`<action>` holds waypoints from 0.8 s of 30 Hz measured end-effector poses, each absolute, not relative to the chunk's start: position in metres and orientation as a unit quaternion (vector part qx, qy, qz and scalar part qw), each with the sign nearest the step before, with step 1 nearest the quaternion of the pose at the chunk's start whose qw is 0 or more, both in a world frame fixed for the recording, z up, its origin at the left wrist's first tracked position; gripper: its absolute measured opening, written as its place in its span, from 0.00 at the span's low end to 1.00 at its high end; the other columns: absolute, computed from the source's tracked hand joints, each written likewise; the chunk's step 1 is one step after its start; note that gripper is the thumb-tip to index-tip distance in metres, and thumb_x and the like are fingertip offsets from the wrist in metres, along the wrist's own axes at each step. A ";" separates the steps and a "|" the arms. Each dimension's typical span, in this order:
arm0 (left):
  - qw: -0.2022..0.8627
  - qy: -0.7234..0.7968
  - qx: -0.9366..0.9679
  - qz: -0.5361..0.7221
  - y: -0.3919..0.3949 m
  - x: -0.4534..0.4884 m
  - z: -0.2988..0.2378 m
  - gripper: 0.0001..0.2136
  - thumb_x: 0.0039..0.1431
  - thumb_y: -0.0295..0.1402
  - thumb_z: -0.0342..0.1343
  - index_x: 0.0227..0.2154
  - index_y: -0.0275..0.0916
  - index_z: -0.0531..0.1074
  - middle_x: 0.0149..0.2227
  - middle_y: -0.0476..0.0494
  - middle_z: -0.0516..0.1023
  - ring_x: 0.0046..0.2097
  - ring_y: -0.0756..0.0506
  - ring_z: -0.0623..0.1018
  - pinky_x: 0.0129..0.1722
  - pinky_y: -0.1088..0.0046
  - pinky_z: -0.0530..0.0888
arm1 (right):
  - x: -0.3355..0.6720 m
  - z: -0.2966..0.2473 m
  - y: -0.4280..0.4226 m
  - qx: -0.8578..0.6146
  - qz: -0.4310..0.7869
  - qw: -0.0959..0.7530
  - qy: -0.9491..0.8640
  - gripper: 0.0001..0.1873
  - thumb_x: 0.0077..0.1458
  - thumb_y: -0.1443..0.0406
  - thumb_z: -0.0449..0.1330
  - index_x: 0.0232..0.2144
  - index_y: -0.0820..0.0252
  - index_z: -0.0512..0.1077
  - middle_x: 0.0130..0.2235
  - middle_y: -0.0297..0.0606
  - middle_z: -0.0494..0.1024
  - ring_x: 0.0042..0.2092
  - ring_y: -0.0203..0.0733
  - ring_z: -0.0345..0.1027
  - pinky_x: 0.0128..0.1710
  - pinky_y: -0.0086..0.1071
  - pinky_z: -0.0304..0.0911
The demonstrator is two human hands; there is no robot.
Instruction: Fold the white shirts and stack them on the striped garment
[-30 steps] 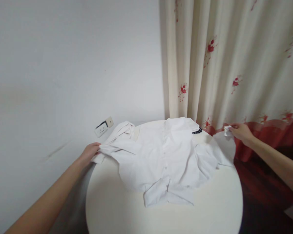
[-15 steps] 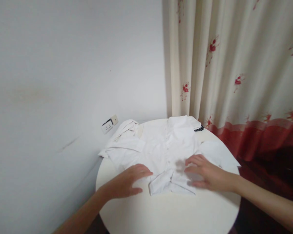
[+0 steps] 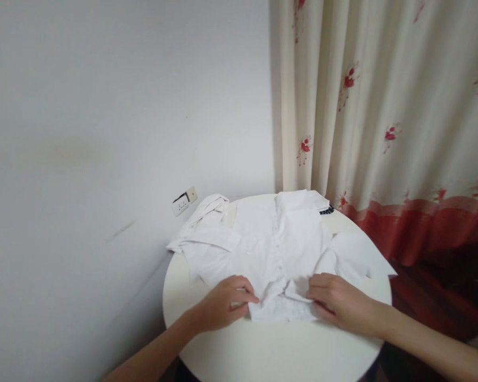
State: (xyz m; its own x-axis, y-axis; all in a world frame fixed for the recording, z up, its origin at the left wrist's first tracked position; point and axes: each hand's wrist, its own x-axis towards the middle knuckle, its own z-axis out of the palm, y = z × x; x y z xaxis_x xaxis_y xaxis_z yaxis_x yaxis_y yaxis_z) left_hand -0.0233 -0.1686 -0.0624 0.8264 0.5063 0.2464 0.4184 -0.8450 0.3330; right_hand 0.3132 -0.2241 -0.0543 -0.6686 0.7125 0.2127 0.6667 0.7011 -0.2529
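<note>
A white button-up shirt (image 3: 258,249) lies spread on a round white table (image 3: 279,350), its row of buttons running down the middle and its collar end nearest me. My left hand (image 3: 228,303) pinches the left side of the collar. Across from it, my right hand (image 3: 336,300) has its fingers curled over the collar's right side. Between the two hands the collar is partly lifted and creased. One sleeve stretches out toward the right edge of the table, and the other lies folded at the left.
Bunched white cloth (image 3: 213,207) rests at the table's back left, against the wall. A dark beaded-looking item (image 3: 326,210) shows at the back right. A wall socket (image 3: 180,205) is on the left, and a floral curtain (image 3: 382,106) hangs behind.
Both hands have come down onto the near end of the shirt and closed on the collar. The collar's flaps have shifted and opened. The view has moved slightly.
</note>
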 end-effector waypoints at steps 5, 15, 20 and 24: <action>0.206 0.185 0.957 0.087 -0.183 -0.025 -0.054 0.11 0.62 0.31 0.58 0.46 0.45 0.79 0.42 0.45 0.81 0.44 0.45 0.79 0.49 0.68 0.74 | 0.316 -0.048 -0.229 -0.278 0.228 0.106 -0.927 0.11 0.62 0.61 0.58 0.29 0.59 0.74 0.30 0.35 0.75 0.33 0.39 0.68 0.36 0.30 0.61; 0.118 0.297 0.940 0.122 -0.137 -0.009 -0.075 0.22 0.70 0.38 0.49 0.64 0.48 0.64 0.66 0.44 0.66 0.68 0.41 0.63 0.67 0.53 0.59 | 0.304 -0.102 -0.191 -0.412 0.121 0.212 -0.878 0.34 0.65 0.48 0.52 0.68 0.54 0.58 0.69 0.49 0.58 0.69 0.56 0.50 0.67 0.55 0.47; 0.064 0.316 0.945 0.044 -0.152 -0.009 -0.097 0.28 0.68 0.41 0.52 0.69 0.55 0.53 0.72 0.47 0.51 0.72 0.34 0.50 0.67 0.39 0.48 | 0.303 -0.115 -0.203 -0.445 0.133 0.139 -0.875 0.36 0.67 0.46 0.47 0.71 0.52 0.51 0.73 0.46 0.45 0.73 0.55 0.37 0.69 0.56 0.36; 0.041 0.335 0.941 0.035 -0.169 -0.011 -0.096 0.29 0.68 0.38 0.52 0.69 0.56 0.52 0.72 0.47 0.50 0.72 0.33 0.49 0.67 0.38 0.48 | 0.302 -0.110 -0.210 -0.447 0.145 0.133 -0.873 0.37 0.67 0.46 0.47 0.71 0.52 0.51 0.73 0.45 0.42 0.73 0.55 0.34 0.70 0.56 0.33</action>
State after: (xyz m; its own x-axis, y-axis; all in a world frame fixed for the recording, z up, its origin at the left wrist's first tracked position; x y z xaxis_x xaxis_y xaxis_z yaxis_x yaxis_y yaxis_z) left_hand -0.0107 -0.1688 -0.0963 0.7724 0.6339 0.0391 0.6281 -0.7716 0.1005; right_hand 0.3021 -0.2099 -0.1102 -0.5654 0.8184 0.1029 0.7408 0.5587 -0.3729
